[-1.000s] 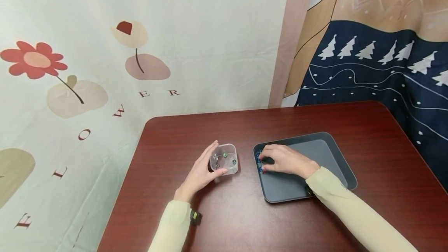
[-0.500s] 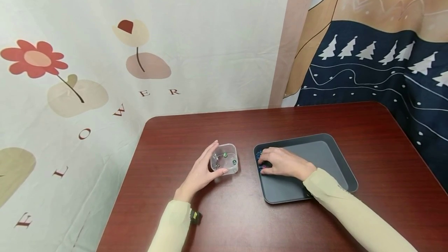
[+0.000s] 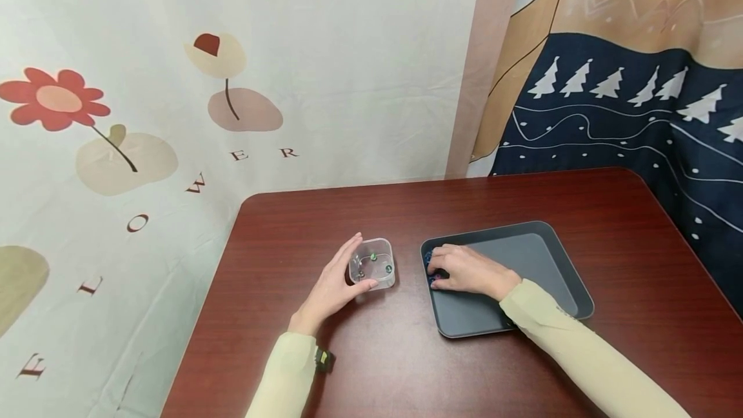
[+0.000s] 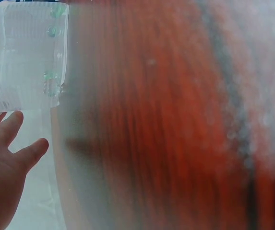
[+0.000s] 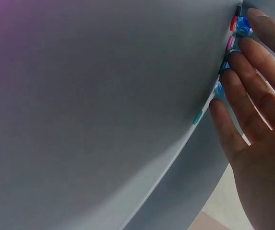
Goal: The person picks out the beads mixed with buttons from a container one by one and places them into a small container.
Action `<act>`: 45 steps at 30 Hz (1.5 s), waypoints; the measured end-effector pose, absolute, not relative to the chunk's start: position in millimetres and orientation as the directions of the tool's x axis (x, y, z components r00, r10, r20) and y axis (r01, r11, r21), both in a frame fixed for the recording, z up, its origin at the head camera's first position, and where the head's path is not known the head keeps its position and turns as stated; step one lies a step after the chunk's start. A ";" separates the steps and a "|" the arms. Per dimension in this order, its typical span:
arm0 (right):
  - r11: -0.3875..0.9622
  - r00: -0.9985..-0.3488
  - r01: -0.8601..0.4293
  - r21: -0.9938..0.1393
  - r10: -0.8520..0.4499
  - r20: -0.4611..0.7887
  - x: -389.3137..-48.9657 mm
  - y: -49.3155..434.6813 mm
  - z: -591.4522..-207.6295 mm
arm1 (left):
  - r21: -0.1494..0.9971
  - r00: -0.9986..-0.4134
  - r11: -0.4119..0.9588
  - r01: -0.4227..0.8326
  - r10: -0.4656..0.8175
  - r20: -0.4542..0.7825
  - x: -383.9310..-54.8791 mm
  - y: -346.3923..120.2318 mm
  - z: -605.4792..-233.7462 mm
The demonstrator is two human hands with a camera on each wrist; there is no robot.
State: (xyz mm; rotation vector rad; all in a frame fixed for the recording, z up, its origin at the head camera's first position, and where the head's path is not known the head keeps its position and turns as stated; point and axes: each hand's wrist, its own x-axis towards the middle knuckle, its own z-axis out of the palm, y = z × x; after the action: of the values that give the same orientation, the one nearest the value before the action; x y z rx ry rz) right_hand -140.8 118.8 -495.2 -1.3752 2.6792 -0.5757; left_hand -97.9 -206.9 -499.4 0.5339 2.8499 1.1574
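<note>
My left hand (image 3: 331, 289) holds a small clear plastic box (image 3: 383, 279), thumb at its near side and fingers along its left and far side. Inside the box lie a few green marbles (image 3: 389, 268) and clear ones. In the left wrist view the box (image 4: 29, 57) appears at the upper left above the hand (image 4: 3, 167). My right hand (image 3: 473, 269) reaches into the left end of a grey tray (image 3: 534, 257), fingertips down. In the right wrist view its slightly bent, spread fingers touch or nearly touch blue marbles (image 5: 244, 26) and small coloured pieces (image 5: 197, 117); the hand partly hides them.
The box and tray stand apart on a dark red-brown wooden table (image 3: 383, 353). A pale curtain with flower prints (image 3: 360, 69) hangs behind, and a dark blue cloth with tree prints (image 3: 609, 121) at the right. Dark cameras (image 3: 325, 360) sit on the wrists.
My right hand has shifted slightly down and its thumb and fingers have drawn a little closer together over the marbles. The left hand and box stay put.
</note>
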 end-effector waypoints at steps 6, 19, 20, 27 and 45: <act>0.518 -0.581 -0.785 -0.339 -0.806 0.115 -140.4 118.0 -495.0 | 0.684 -0.940 0.661 0.308 0.321 0.113 -97.8 -206.6 -498.9; 0.494 -0.551 -0.815 -0.302 -0.822 0.141 -140.5 119.1 -496.2 | 0.687 -0.942 0.661 0.302 0.319 0.107 -98.5 -206.5 -498.0; 0.494 -0.551 -0.816 -0.300 -0.822 0.145 -140.5 119.1 -496.4 | 0.688 -0.942 0.660 0.302 0.319 0.107 -98.6 -206.5 -498.2; 0.508 -0.571 -0.794 -0.335 -0.811 0.124 -140.1 120.5 -495.8 | 0.688 -0.941 0.659 0.302 0.321 0.105 -98.4 -205.6 -498.8; 0.561 -0.697 -0.679 -0.474 -0.696 0.173 -139.5 138.3 -469.3 | 0.689 -0.942 0.659 0.302 0.317 0.109 -97.2 -207.7 -498.5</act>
State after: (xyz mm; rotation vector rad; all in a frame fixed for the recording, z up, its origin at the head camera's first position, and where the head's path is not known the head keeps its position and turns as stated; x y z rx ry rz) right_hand -139.5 138.3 -469.3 -1.2095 2.7458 -0.8101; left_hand -97.2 -207.7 -498.5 0.5298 2.8431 1.1741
